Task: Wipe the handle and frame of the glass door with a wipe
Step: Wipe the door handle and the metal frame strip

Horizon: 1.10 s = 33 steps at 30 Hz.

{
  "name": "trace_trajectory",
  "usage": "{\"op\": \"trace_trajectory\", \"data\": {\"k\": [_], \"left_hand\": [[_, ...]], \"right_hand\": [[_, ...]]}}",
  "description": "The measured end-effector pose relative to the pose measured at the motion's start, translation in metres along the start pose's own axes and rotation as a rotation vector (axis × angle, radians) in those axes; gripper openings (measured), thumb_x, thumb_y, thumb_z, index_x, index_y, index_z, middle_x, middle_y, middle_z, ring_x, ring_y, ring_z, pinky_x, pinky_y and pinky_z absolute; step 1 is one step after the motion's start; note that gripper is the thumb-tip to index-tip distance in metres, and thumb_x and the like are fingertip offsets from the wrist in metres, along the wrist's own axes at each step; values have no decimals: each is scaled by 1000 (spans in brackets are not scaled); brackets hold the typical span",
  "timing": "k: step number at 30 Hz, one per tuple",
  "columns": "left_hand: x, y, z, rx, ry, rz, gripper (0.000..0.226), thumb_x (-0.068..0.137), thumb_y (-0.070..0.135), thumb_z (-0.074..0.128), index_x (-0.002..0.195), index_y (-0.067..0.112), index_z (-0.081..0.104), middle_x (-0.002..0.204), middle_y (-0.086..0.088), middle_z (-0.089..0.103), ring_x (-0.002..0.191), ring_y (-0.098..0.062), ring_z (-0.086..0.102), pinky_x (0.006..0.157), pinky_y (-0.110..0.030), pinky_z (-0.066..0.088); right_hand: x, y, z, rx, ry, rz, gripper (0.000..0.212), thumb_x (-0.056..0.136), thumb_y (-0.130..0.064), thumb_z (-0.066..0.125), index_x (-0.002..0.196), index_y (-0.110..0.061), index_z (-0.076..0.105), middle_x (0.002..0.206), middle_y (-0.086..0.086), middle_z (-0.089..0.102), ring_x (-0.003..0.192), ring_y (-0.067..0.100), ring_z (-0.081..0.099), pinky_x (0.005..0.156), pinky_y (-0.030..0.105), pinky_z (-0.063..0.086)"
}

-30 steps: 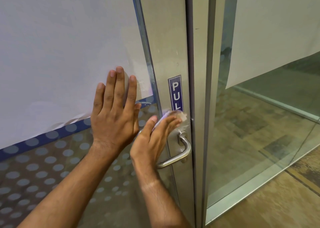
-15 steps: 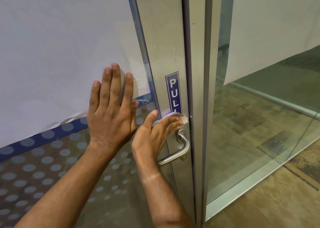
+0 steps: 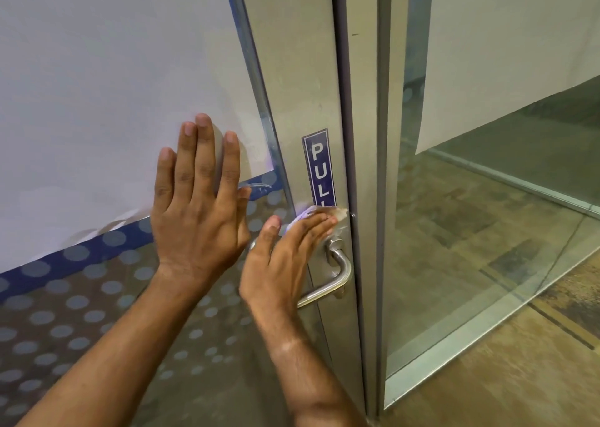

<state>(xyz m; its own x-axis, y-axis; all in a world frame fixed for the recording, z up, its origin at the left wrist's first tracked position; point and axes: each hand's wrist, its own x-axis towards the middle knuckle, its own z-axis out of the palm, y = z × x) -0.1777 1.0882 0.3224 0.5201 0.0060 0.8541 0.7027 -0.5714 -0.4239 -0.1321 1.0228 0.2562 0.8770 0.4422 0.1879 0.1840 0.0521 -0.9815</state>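
The glass door has a brushed metal frame (image 3: 292,79) with a blue PULL sticker (image 3: 319,167) and a curved steel lever handle (image 3: 339,271). My right hand (image 3: 285,261) presses a white wipe (image 3: 321,214) flat against the frame, just above the handle and at the sticker's lower end. Most of the wipe is hidden under my fingers. My left hand (image 3: 198,206) lies flat with fingers spread on the glass pane (image 3: 97,296), left of the frame.
White paper (image 3: 113,85) covers the upper glass, above a blue band and dotted film. Right of the door stands a fixed glass panel (image 3: 487,232) with its own metal post (image 3: 367,167). Brown tiled floor (image 3: 519,378) lies at the lower right.
My right hand and the wipe have slid slightly up the frame toward the PULL sticker. My left hand stays flat on the glass.
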Motion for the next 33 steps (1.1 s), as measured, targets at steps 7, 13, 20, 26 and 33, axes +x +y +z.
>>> {"op": "trace_trajectory", "data": {"k": [7, 13, 20, 26, 33], "left_hand": [[0, 1, 0, 54, 7, 9, 66, 105, 39, 41, 157, 2, 25, 160, -28, 24, 152, -32, 13, 125, -45, 8], [0, 1, -1, 10, -9, -17, 66, 103, 30, 45, 158, 3, 20, 163, -25, 18, 153, -26, 2, 125, -45, 5], [2, 2, -3, 2, -1, -15, 70, 99, 29, 55, 157, 2, 26, 162, -20, 9, 153, -29, 8, 125, -45, 6], [2, 3, -2, 7, 15, -9, 65, 101, 27, 49, 157, 2, 26, 162, -20, 5, 151, -36, 16, 125, -45, 6], [3, 1, 0, -6, -5, -24, 69, 101, 29, 46, 159, 3, 19, 163, -24, 16, 154, -30, 1, 125, -44, 2]], "right_hand": [[22, -30, -7, -87, 64, -432, 70, 102, -43, 22, 154, -6, -5, 163, 10, -16, 150, 18, -19, 124, 32, -8], [4, 9, -18, -147, -46, -346, 71, 99, -55, 16, 149, -20, -21, 159, -4, -30, 148, 8, -25, 120, 20, -10], [59, -57, -24, -114, 123, -501, 62, 103, -33, 27, 154, -7, 2, 164, 12, -5, 151, 22, -15, 123, 29, -8], [78, -55, -36, -222, 128, -714, 58, 104, -21, 35, 151, 5, 13, 161, 25, 10, 151, 36, 3, 125, 46, 10], [79, -2, -67, -361, -23, -965, 68, 85, 12, 47, 149, -4, 30, 158, 11, 27, 148, 28, 27, 106, 44, 47]]}}
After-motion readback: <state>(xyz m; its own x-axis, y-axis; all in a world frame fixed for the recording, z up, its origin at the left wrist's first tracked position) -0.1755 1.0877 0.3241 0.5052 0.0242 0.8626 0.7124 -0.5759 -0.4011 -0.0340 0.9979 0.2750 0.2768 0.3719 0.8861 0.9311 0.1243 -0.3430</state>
